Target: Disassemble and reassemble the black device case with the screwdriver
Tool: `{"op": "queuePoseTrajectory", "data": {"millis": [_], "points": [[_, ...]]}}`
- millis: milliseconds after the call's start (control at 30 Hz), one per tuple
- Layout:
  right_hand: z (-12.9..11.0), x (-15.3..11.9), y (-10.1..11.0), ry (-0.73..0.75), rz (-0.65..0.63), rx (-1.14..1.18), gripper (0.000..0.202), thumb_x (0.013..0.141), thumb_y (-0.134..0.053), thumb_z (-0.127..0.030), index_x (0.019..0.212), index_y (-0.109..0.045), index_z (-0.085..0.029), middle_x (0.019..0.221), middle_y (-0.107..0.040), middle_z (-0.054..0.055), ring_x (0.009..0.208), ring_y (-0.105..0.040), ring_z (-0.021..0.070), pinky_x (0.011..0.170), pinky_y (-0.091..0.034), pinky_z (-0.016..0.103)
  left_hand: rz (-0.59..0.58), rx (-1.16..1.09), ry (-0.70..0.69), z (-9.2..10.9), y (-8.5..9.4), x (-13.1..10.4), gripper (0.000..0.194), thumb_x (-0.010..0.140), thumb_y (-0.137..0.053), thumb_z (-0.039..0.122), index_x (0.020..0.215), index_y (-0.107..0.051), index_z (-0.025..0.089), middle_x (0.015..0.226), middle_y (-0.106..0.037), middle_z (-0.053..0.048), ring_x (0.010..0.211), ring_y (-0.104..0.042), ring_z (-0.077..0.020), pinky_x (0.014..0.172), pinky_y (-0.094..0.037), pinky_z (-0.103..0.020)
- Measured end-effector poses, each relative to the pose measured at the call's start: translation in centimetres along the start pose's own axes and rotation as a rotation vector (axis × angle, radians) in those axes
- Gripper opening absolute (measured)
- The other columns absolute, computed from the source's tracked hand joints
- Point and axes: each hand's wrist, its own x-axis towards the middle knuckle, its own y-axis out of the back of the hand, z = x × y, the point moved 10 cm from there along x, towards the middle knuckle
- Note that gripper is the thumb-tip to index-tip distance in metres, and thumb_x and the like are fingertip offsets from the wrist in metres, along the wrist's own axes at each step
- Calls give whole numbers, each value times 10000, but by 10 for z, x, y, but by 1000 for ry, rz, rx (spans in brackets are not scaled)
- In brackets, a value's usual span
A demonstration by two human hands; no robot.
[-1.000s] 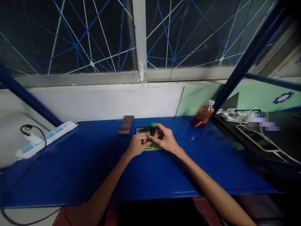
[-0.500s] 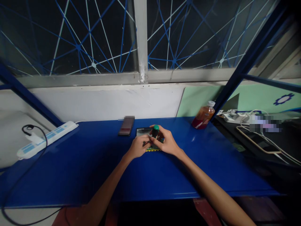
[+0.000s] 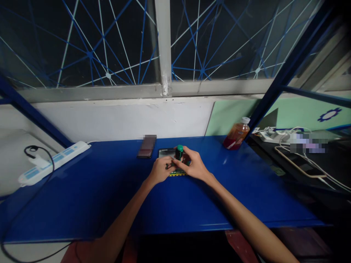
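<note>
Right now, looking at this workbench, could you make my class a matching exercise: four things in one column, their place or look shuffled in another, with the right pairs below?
Things
1. green-topped tool
2. bottle
3. power strip
4. dark phone

Place or look
A. white with light-blue panels
B. by the back edge of the blue table, left of the hands
C. between the left hand and right hand
D. white-capped, orange above dark red

Right pairs
1-C, 2-D, 3-A, 4-B
</note>
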Motion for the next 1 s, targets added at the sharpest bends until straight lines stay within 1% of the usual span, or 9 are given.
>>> {"op": "queuePoseTrajectory", "data": {"millis": [133,233,333,633,800,933,1000], "points": [[0,0,0,10,-15,35,276,814,-581,-252,1073,-552,-161,714,-593,-3,574,-556,117,553,-461,248,-36,-16,-5,7,-1,0,257,843,-580,271,628,-590,130,649,-498,17,541,-389,-79,491,-265,-195],[2,0,-2,8,-32,70,319,811,-567,-224,1122,-522,-170,745,-605,-1,585,-574,117,566,-478,248,-55,-19,0,7,-1,-1,191,849,-576,251,713,-647,136,691,-537,11,550,-396,-81,495,-265,-198],[4,-1,-3,-1,-31,81,343,808,-566,-214,1146,-515,-176,735,-600,-6,586,-582,119,568,-485,247,-67,-24,-2,5,-3,-1,155,849,-578,234,758,-666,144,709,-553,14,557,-401,-82,500,-266,-197],[5,-2,-3,-34,-59,111,414,788,-562,-173,1198,-504,-168,703,-612,-17,559,-588,116,557,-477,236,-80,-6,-18,6,-4,-1,155,838,-564,174,708,-641,136,667,-537,27,543,-385,-81,510,-267,-196],[7,-3,-5,-45,-74,137,422,800,-534,-169,1220,-487,-186,815,-640,7,550,-605,105,523,-470,221,-91,13,-24,5,-4,-2,171,832,-548,154,684,-630,129,641,-523,30,532,-379,-77,513,-269,-193],[8,-2,-4,-49,-63,123,404,793,-561,-186,1192,-497,-175,823,-635,12,522,-603,95,499,-466,212,-90,35,-41,8,-4,-2,199,851,-547,187,676,-623,133,629,-526,31,532,-385,-78,518,-277,-193],[8,-2,-3,-52,-48,108,396,789,-581,-204,1175,-502,-169,823,-635,16,509,-601,93,483,-460,209,-51,64,-51,10,0,-2,225,856,-569,238,662,-619,134,616,-530,30,522,-386,-78,510,-270,-199]]}}
